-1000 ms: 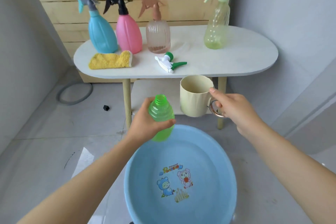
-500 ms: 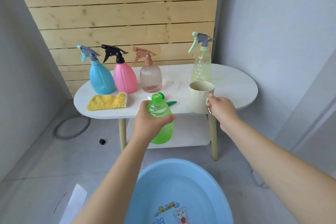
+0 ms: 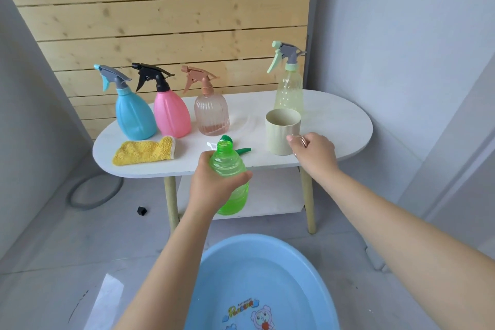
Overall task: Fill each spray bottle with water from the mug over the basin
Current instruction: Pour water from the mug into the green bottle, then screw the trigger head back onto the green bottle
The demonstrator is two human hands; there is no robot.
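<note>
Basin: nearest, on the floor below both arms
Left hand: wrapped round the uncapped green spray bottle — upright, neck up
Right hand: curled on the handle of the cream mug — right of the bottle, at the table edge

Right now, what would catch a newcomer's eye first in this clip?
The left hand holding an uncapped green bottle in front of the white table. The right hand grips the cream mug on that table, beside a row of coloured spray bottles.
</note>
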